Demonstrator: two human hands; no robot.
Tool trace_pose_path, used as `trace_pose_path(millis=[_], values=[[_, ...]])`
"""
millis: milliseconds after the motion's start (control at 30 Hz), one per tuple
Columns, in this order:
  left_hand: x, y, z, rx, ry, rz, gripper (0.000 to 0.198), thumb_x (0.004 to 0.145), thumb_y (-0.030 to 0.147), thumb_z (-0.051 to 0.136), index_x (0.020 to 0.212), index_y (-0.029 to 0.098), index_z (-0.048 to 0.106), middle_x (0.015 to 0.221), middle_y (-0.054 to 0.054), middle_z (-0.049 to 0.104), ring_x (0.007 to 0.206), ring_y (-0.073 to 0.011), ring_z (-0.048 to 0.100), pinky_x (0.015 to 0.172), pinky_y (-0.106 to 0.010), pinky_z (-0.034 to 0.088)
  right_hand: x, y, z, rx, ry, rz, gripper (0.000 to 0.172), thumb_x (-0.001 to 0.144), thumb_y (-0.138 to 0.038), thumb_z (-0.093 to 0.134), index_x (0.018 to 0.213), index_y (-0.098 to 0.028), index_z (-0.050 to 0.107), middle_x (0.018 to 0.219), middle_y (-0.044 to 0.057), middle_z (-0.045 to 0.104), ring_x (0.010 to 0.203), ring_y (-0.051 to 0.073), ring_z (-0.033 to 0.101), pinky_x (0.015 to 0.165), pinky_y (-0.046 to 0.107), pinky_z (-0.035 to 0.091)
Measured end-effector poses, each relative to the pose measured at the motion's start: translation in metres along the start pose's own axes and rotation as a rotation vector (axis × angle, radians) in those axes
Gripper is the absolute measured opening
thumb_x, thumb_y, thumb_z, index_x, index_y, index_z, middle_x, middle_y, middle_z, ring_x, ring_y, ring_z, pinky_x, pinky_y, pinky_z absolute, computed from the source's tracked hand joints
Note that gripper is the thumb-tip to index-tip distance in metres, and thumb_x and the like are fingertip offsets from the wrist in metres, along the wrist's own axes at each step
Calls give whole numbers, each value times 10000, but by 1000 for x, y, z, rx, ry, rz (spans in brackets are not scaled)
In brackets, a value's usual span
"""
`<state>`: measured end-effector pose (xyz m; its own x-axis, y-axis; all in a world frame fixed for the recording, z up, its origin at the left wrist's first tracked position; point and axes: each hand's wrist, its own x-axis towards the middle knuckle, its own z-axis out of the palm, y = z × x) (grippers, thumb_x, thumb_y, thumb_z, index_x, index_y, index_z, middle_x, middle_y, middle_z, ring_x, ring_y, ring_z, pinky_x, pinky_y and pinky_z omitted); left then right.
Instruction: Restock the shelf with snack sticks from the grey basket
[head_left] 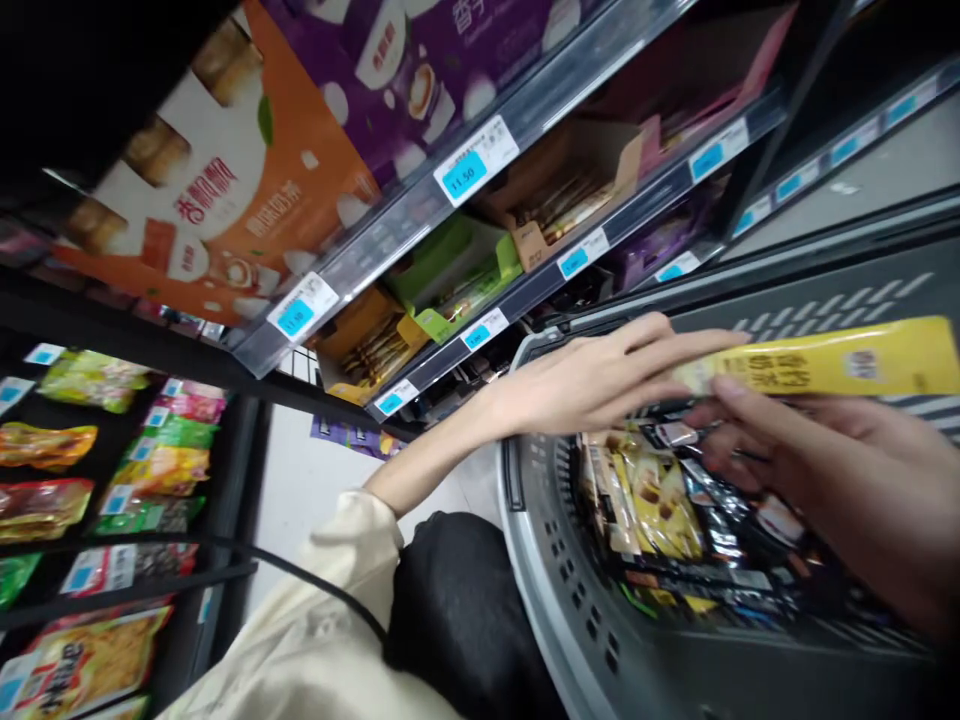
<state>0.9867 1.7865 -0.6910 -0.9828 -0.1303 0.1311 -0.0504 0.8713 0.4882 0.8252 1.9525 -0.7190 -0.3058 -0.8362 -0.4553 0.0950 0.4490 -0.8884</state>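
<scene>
A long yellow stick sachet (847, 360) with dark printing lies across both hands above the basket. My left hand (592, 375) reaches in from the left, its fingers nearly straight and closed on the sachet's pale near end. From the right side, my right hand (840, 460) pinches the same sachet, thumb against its lower edge; its other fingers are partly hidden and blurred. Beneath them is a grey plastic shopping basket (544, 560) holding several shiny packets, among them a yellow packet (656, 500) and dark packets (750, 540).
Left of the basket, a shelf carries open boxes of stick sachets, including a green box (427, 320) and a tan box (532, 245). Above stand an orange carton (277, 220) and a purple carton (360, 90). Bagged snacks (165, 450) fill another rack. A black cable (300, 575) crosses my sleeve.
</scene>
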Motion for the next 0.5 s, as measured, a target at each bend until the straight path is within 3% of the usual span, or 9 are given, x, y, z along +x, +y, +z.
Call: trace_pose_path(millis=[100, 167, 267, 333, 433, 500], values=[[-16, 19, -3, 35, 7, 2, 494, 1136, 410, 391, 1606, 277, 466, 1265, -94, 590, 1083, -181, 669, 933, -287, 605, -6, 3, 0, -6, -49, 35, 550, 801, -805, 751, 738, -259, 737, 904, 145, 712, 834, 235, 684, 749, 344, 595], [-29, 24, -5, 85, 50, 54, 444, 1136, 339, 380, 1550, 255, 519, 1258, -96, 576, 1050, -161, 652, 891, -270, 606, -8, 5, 3, -63, -84, -28, 551, 778, -805, 759, 704, -259, 739, 898, 149, 720, 814, 261, 679, 716, 376, 591], [-54, 23, -10, 201, 124, 131, 425, 1109, 228, 396, 1504, 257, 549, 1242, -97, 606, 1031, -151, 656, 848, -257, 598, -10, 4, 12, -25, -192, -78, 509, 667, -766, 834, 809, -281, 775, 849, 139, 724, 727, 279, 653, 618, 396, 569], [-74, 21, -16, 230, 183, 161, 442, 1091, 226, 453, 1527, 259, 523, 1262, -103, 652, 1114, -179, 680, 931, -304, 606, -10, 1, 17, 10, -277, -75, 514, 619, -706, 871, 914, -295, 783, 865, 130, 737, 669, 250, 629, 584, 371, 552], [-107, 18, -27, 148, 335, 99, 442, 1066, 206, 530, 1507, 246, 525, 1319, -124, 710, 1237, -213, 691, 1061, -390, 590, -9, -2, 20, -61, -380, -64, 551, 657, -728, 807, 953, -264, 773, 906, 131, 743, 696, 238, 654, 562, 327, 524], [-131, 15, -34, 74, 495, -13, 367, 1058, 158, 535, 1409, 261, 563, 1294, -103, 745, 1233, -201, 717, 1086, -416, 591, -9, -2, 19, -120, -361, -90, 582, 683, -766, 741, 924, -237, 771, 879, 130, 734, 743, 256, 690, 576, 321, 528]])
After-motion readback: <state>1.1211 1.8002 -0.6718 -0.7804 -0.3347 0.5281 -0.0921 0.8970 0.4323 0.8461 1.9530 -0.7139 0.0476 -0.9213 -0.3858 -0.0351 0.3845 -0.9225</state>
